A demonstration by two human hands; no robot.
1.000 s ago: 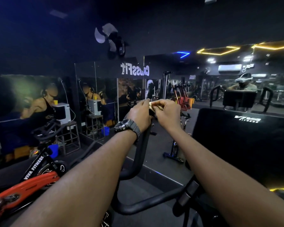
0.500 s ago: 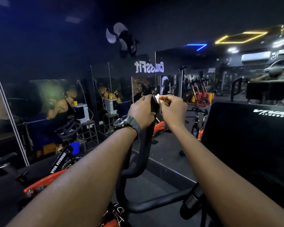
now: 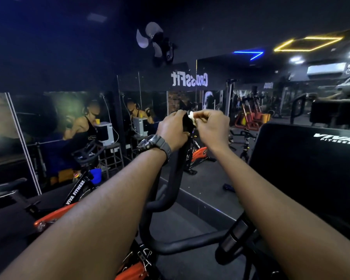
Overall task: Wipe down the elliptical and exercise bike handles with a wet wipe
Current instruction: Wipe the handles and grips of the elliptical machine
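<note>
Bottom of frame: two bare forearms run up from the lower corners toward frame centre. Between them, the black curved tubular handlebar (image 3: pixel 171 190) of an exercise bike rises from the lower centre, bends, and ends in an upright grip at mid-frame. Orange-and-black bike frame (image 3: pixel 129 269) shows at the bottom edge under it.

Centre: left hand (image 3: pixel 173 131) is clenched round the top of the handlebar grip, fingers wrapped over the end, back of hand to camera. Black chunky digital wristwatch (image 3: pixel 155 144) on that wrist. Right hand (image 3: pixel 211 128) is just right of the grip, wrist bent, fingers curled and pinching a small crumpled white wet wipe (image 3: pixel 191 116) against the grip's upper end. Wipe sits between the two hands, touching the grip top; mostly hidden by fingers.

Right side: large black padded panel with white "VIVA FITNESS" lettering (image 3: pixel 303 168).

Left side: second black exercise bike marked "VIVA FITNESS" (image 3: pixel 77 190) with orange lower frame, blue plastic cup-like object (image 3: pixel 96 174) by its stem; contents cannot be told.

Far: mirrored wall (image 3: pixel 190 98) across mid-frame, reversed "CrossFit" sign, reflected bikes. Wall-mounted fan with pale blades (image 3: pixel 153 40) at upper centre. Blue and yellow LED strips upper right.
</note>
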